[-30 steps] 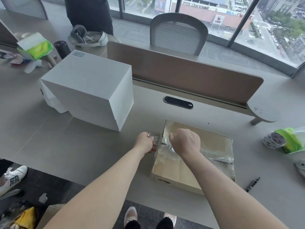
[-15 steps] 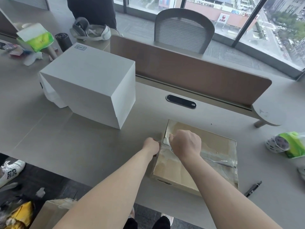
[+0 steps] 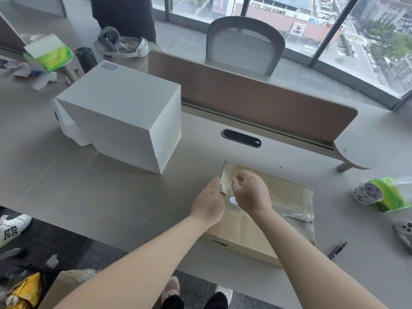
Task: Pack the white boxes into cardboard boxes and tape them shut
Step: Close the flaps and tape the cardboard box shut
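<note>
**Left hand** [image 3: 208, 201]: mine, at the near-left corner of the cardboard box [image 3: 287, 188]. Fingers fairly straight and together, laid along the box's left edge where the tape [image 3: 292, 211] wraps over. Not curled round anything.

**Right hand** [image 3: 250, 192]: mine, over the box's left end, just beside the left hand. Fingers curled, tips down toward the tape. I cannot tell whether they pinch the tape or only touch it.

**Cardboard box**: flat, rectangular, tan and matte, flaps down. It lies on the table [image 3: 111, 197] near its near edge, directly under both hands. A small pale oval shows on its top between my hands.

**Tape**: clear, glossy and wrinkled. One band runs left to right across the lid, and more film covers the far-left corner and the right end.

**White box** [image 3: 116, 112]: large, smooth, sharp-edged and closed, with a small label at its far corner. It sits far left of the cardboard box, well apart from it. A smaller white box [image 3: 71, 130] sits against its left side.

**Pen** [image 3: 336, 249]: dark and slim, on the table right of the cardboard box.

**Tissue pack** [image 3: 383, 195]: green and white soft plastic, far right.

**Divider** [image 3: 256, 94]: brown panel with rounded corners, on the far side of the table.
</note>
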Tool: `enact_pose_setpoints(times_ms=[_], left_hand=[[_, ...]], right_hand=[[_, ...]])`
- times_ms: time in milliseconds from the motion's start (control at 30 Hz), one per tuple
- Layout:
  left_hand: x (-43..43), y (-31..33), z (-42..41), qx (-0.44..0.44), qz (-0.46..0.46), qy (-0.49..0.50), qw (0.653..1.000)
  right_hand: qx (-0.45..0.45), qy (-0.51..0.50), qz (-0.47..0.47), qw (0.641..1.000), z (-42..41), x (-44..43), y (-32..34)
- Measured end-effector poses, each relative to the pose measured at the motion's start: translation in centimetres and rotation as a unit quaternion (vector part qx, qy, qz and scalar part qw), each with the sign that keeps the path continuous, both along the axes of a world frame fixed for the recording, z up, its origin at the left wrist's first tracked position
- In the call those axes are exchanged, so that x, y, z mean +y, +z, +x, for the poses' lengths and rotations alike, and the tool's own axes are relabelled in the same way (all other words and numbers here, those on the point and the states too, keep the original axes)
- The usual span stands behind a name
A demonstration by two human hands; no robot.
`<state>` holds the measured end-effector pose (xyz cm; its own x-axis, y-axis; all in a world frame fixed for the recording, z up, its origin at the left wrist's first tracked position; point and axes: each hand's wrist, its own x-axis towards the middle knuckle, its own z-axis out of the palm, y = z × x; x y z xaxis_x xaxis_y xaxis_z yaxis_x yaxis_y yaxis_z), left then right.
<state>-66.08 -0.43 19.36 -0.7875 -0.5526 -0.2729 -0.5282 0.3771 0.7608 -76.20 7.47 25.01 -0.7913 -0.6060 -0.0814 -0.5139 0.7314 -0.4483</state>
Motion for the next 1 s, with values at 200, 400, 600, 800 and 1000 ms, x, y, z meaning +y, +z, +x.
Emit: enact_pose_setpoints(times_ms=[200,400,600,800,1000], left_hand=[[-1.4,-1.8,-0.1,-0.054,-0.130,-0.189,0.972],[-0.6,-2.4,0.8,-0.110,-0.196,-0.226,0.948],[-0.2,-2.8,0.6,-0.158,-0.278,-0.222,0.921],[0.1,-2.0,0.4,-0.186,-0.305,-0.235,0.904],[0.0,-1.9,0.4,-0.186,-0.305,-0.234,0.904]], right_hand=[[-0.133,-0.088,-0.083,0.984,0.0,2.5,-0.1],[-0.106,-0.073,-0.070,0.989,0.0,2.1,-0.3],[0.093,0.003,0.121,0.988,-1.3,4.4,0.4],[-0.027,0.007,0.060,0.998,-2.6,6.0,0.1],[-0.109,-0.061,-0.021,0.992,-2.6,7.7,0.3]])
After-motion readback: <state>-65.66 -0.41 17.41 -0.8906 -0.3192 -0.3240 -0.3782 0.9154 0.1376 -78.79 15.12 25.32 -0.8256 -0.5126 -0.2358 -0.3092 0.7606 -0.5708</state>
